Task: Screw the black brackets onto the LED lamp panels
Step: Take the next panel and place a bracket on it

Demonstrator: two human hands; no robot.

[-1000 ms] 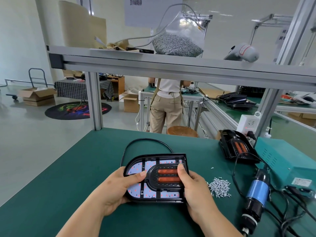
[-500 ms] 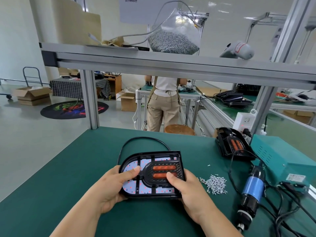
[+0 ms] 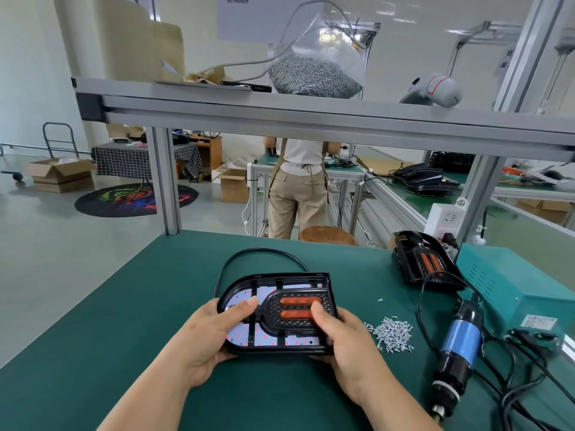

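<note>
Panel point(image 3: 281, 342) lies level at the near middle of the green table point(image 3: 124, 306), held between both hands, its cord looping behind. The black bracket point(image 3: 291, 330) with two orange bars sits on its right half. The left hand point(image 3: 208, 334) grips the left edge, thumb on the LED board; the right hand point(image 3: 345, 343) grips the right edge, thumb on the bracket. Screws point(image 3: 392, 333) are heaped just right, beside a blue screwdriver point(image 3: 460, 340).

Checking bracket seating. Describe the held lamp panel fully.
The LED lamp panel is a D-shaped black plastic frame, rounded end left, around a white board with red dots. A black bracket with two orange bars lies on its right half; a black cable loops behind. The left hand and right hand grip its ends, thumbs on top.
</note>
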